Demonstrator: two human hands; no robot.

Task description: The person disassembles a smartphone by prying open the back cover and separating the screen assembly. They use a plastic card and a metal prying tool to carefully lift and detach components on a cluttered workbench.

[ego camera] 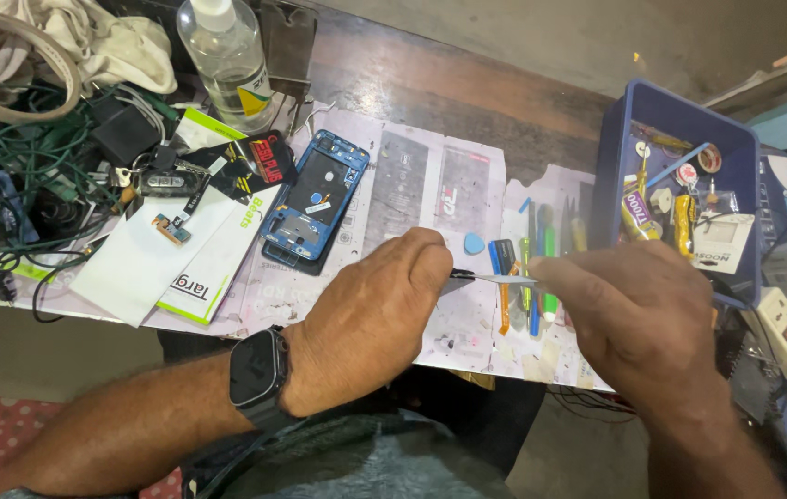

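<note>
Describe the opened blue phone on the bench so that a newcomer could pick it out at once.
Start at the clear plastic bottle at the bench's back edge. Just below it, on white printed sheets, lies the phone frame, the only blue-rimmed slab with dark exposed insides.

Your view is evenly lit by soft, diffuse daylight; shadows are faint. Mild glare sits on the clear plastic bottle [225, 57] and the smartwatch [257, 370] face. Your left hand [370, 323] and right hand [638, 319] read slightly soft. Wide-angle distortion bends the table edge [504, 83] near the corners.
</note>
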